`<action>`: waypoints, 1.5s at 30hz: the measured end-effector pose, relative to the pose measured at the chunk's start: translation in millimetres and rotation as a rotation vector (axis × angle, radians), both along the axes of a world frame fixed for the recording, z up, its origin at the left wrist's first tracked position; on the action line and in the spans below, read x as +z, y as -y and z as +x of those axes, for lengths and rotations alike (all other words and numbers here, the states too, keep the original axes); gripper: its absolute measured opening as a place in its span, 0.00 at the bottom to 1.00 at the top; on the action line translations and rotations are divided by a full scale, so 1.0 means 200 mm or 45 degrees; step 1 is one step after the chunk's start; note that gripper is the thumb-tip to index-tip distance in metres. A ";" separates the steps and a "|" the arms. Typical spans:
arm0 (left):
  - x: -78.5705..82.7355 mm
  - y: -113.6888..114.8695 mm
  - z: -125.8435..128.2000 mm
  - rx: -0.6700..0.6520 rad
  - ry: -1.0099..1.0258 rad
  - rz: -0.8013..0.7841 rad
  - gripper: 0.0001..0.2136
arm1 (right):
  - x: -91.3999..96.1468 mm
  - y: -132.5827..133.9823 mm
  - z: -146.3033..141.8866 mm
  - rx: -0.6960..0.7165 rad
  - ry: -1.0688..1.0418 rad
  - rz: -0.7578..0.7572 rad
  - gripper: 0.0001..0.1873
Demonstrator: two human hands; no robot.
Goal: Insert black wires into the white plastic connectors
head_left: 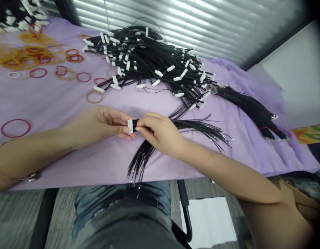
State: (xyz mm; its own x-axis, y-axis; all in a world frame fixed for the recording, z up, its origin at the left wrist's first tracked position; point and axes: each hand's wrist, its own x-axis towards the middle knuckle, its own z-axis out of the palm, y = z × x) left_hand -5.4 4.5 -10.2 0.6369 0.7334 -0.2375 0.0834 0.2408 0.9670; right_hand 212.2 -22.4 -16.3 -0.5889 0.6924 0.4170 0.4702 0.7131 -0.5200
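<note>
- White plastic connector (130,126) is sitting clamped between the thumb and fingers (121,119) of the left hand (100,124), which are pressed together on it
- Right hand (160,135) is gripping a bundle of thin black wires (198,128) just beside the connector, its fingers (147,119) closed together; the wires seem to be entering the connector, though the fingers are hiding that join
- Loose wire ends are fanning out on both sides of the right hand, over the lilac cloth (53,103) covering the desk
- Large heap of black wires with white connectors (147,58) is lying just beyond the hands
- Thick black wire bundle (253,110) is lying beside the heap, towards the right
- Red and orange rubber bands (33,57) are lying scattered across the left of the desk
</note>
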 end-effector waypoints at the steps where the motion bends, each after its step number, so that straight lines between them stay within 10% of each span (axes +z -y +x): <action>1: 0.00 0.00 0.00 0.002 -0.018 0.004 0.06 | 0.00 0.00 0.00 0.009 0.004 0.021 0.12; 19: 0.01 -0.02 -0.01 0.096 -0.178 0.205 0.08 | 0.11 0.00 0.06 -0.038 0.173 0.406 0.12; 28: 0.05 0.00 0.01 0.074 -0.199 0.163 0.09 | 0.16 0.04 0.02 0.555 0.597 -0.163 0.07; 36: 0.07 0.00 0.02 0.088 -0.254 0.177 0.09 | 0.18 0.07 0.02 0.551 0.723 -0.157 0.09; 45: 0.03 -0.01 -0.01 0.091 -0.173 0.049 0.09 | 0.11 0.03 0.03 0.454 0.273 -0.285 0.07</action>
State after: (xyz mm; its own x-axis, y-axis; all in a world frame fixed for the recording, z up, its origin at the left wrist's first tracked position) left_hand -7.3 7.1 -3.6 0.5470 0.7858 -0.2888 0.1979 0.2138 0.9566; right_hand 218.9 -29.2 5.8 -0.8629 0.4901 0.1235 0.3299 0.7313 -0.5970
